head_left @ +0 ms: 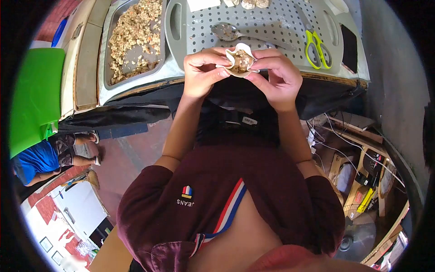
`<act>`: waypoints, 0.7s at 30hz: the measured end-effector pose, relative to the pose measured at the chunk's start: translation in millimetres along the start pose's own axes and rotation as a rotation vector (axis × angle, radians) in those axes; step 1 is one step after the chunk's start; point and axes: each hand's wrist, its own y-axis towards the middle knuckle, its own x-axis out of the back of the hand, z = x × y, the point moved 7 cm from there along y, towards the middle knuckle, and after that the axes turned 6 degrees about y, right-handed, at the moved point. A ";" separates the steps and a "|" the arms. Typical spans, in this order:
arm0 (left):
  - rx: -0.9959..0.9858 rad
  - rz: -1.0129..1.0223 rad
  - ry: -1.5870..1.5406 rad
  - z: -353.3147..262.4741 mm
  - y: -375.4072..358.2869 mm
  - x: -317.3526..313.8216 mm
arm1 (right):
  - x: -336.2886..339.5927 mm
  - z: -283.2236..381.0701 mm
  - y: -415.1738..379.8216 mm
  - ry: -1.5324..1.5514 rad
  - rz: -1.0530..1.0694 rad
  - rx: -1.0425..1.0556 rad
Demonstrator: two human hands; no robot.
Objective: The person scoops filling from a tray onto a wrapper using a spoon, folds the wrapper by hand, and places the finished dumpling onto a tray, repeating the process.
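Between my two hands, just over the table's front edge, a thin white wrapper (240, 60) with ruffled edges holds a lump of brownish filling. My left hand (202, 71) pinches its left side with thumb and fingers. From the right, my right hand (279, 78) pinches the other side the same way. Behind the hands a metal spoon (225, 31), smeared with filling, rests on a grey perforated board (199, 34). A metal tray (161, 45) of crumbly filling (131, 34) lies left of the board.
Green-handled scissors (318, 51) lie on the board's right part, beside a black phone (349, 49). Several filled wrappers (248, 3) and a white sheet (202, 4) are at the far edge. A person in blue (38, 161) is at the far left, near a green surface (36, 97).
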 end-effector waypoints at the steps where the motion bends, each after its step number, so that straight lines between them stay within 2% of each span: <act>1: 0.009 -0.006 0.001 -0.2 0.7 -0.1 | -0.3 0.8 0.6 -0.008 0.007 0.006; 10: 0.138 -0.041 -0.052 -1.3 6.1 -4.4 | -1.5 6.3 4.6 -0.063 0.043 0.011; 13: 0.105 -0.020 0.043 -8.9 7.6 -7.9 | -1.1 6.8 3.8 -0.083 0.028 0.016; 21: -0.090 -0.226 0.381 -30.8 0.1 -22.2 | -2.0 3.1 -1.6 -0.107 -0.078 0.040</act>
